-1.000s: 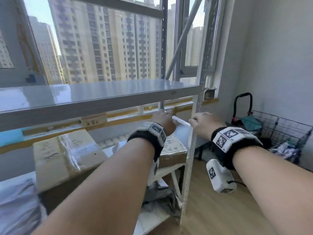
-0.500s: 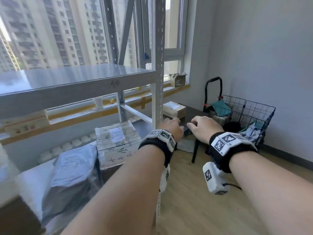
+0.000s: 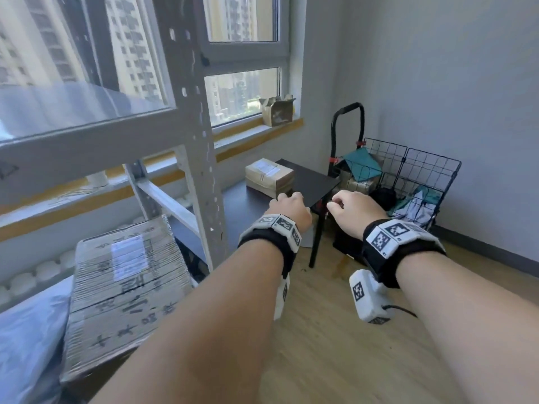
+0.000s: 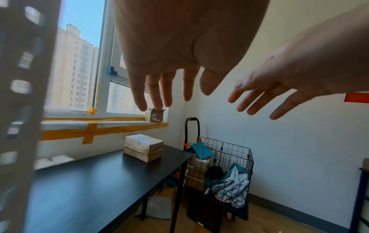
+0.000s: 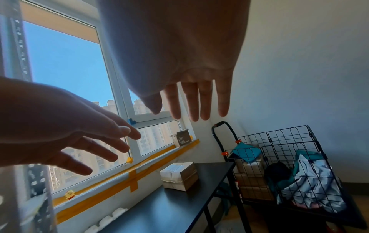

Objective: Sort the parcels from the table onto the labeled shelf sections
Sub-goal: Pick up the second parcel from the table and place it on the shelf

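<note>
A taped cardboard parcel (image 3: 269,176) (image 4: 143,147) (image 5: 179,175) sits alone on the black table (image 3: 250,205) (image 4: 89,186) (image 5: 169,209) by the window. My left hand (image 3: 290,209) (image 4: 169,88) and right hand (image 3: 354,209) (image 5: 191,104) reach side by side toward it, both empty with fingers stretched out, still short of the parcel. The grey metal shelf (image 3: 87,132) stands at my left. On its lower level lie a big taped box (image 3: 125,290) and a grey mailer bag (image 3: 26,339).
A black wire cart (image 3: 408,182) (image 4: 223,170) (image 5: 289,173) full of bags and boxes stands right of the table against the wall. A small open carton (image 3: 277,110) sits on the windowsill. The shelf upright (image 3: 201,158) rises just left of my left arm. Wooden floor lies below.
I have turned right, away from the shelf toward the table. Both hands have left the shelf parcels and now reach out toward the parcel on the table.
</note>
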